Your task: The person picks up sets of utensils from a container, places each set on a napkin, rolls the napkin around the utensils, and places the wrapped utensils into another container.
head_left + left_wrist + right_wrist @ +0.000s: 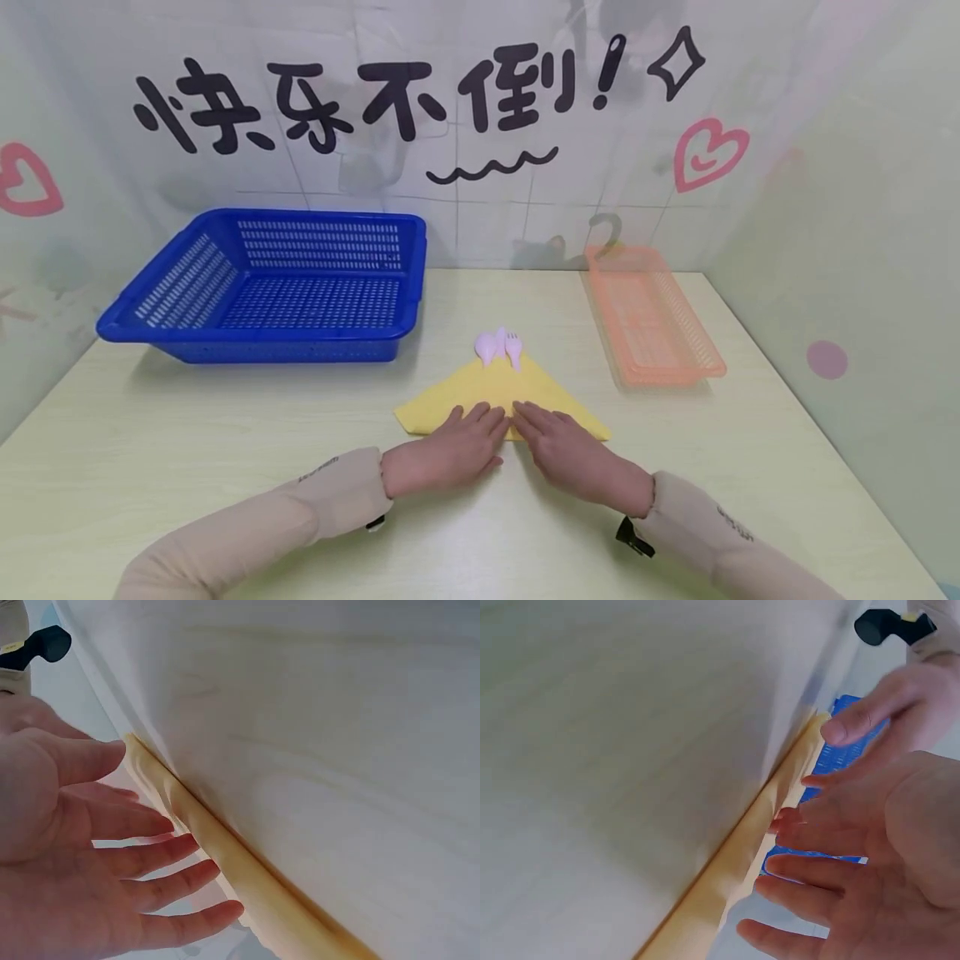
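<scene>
Pressing my flat left hand [448,446] and right hand [558,450] on the folded yellow napkin [495,392], near the blue basket [277,287]; pink cutlery [498,346] is tucked in, rolling seemingly remains.

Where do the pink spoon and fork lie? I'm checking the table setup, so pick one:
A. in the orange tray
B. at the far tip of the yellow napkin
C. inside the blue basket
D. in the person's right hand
B: the pink spoon and fork stick out at the far point of the folded yellow napkin, between the blue basket and the orange tray, while the left hand and right hand press flat on the napkin's near edge.
</scene>
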`<state>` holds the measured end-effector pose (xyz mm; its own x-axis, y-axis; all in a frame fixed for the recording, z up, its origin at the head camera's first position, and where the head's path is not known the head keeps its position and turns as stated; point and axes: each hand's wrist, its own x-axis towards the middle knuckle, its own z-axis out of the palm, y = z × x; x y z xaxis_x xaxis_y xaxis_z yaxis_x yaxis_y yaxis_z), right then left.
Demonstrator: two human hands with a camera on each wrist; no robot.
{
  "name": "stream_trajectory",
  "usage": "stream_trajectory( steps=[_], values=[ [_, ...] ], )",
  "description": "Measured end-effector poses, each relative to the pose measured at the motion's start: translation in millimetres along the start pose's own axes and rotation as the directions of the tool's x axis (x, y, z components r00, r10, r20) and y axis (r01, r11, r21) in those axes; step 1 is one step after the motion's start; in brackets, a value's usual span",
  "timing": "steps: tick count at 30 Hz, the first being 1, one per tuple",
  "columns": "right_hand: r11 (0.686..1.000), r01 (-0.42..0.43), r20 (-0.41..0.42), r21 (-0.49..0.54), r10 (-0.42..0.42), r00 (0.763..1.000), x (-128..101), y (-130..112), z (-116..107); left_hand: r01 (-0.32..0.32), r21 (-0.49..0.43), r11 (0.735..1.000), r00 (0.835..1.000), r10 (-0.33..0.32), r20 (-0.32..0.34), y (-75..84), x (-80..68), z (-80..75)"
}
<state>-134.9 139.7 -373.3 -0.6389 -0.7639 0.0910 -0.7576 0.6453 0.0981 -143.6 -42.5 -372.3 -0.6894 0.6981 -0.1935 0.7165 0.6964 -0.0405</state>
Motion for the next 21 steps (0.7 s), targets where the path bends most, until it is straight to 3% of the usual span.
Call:
stream_trajectory(
  steps=[5,11,21],
  values=[
    [1.000,0.006,0.086,-0.016,-0.004,0.996,-2,-3,1,0.014,-0.012,1.000,0.999,-0.013,0.052,1.5,3.3,-1.5],
    [0.999,0.012,0.090,-0.033,-0.009,0.996,-4,-2,2,0.004,0.003,1.000,0.994,-0.005,0.110,1.2,4.7,-2.1],
    [0.997,0.027,0.094,-0.068,-0.021,0.995,-17,-3,-1,0.004,-0.028,1.000,0.992,0.000,0.124,0.6,4.5,-3.8]
  ],
)
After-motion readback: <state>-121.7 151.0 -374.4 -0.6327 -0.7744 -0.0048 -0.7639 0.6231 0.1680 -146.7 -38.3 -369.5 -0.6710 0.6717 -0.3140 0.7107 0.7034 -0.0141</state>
